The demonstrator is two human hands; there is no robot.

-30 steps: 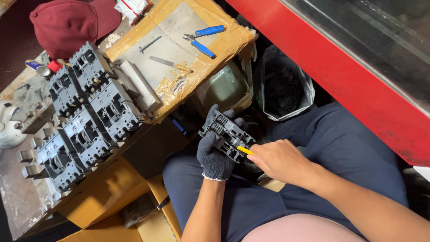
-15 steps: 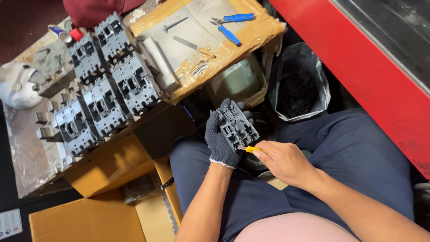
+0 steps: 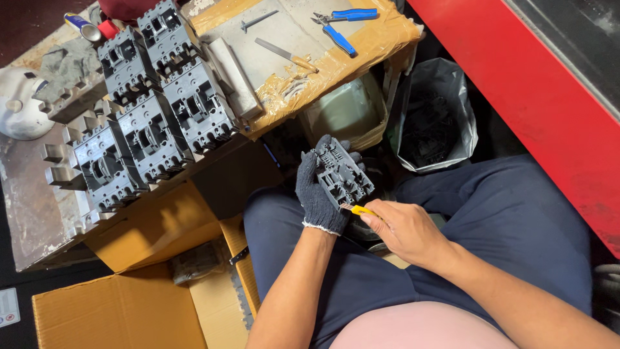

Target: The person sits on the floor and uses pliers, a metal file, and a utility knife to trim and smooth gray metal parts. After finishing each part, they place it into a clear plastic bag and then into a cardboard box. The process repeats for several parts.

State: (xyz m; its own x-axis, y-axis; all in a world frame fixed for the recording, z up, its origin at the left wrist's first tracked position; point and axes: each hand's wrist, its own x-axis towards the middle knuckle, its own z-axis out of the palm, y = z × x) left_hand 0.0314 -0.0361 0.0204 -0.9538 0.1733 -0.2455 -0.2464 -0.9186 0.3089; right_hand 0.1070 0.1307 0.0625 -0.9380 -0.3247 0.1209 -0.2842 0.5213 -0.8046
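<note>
The left hand (image 3: 318, 194), in a dark knit glove, grips a dark grey plastic housing (image 3: 342, 173) over the lap, its ribbed, slotted face tilted upward. The bare right hand (image 3: 400, 231) is closed around a yellow-handled tool (image 3: 359, 209), whose tip touches the housing's lower edge. Similar housings (image 3: 148, 116) lie on the desk (image 3: 29, 213), left of the held housing.

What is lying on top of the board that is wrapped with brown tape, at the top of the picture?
On the taped board lie blue-handled pliers, a flat file with a pale handle, and a small metal pin. A grey block hides its left edge, so anything there is unseen.
</note>
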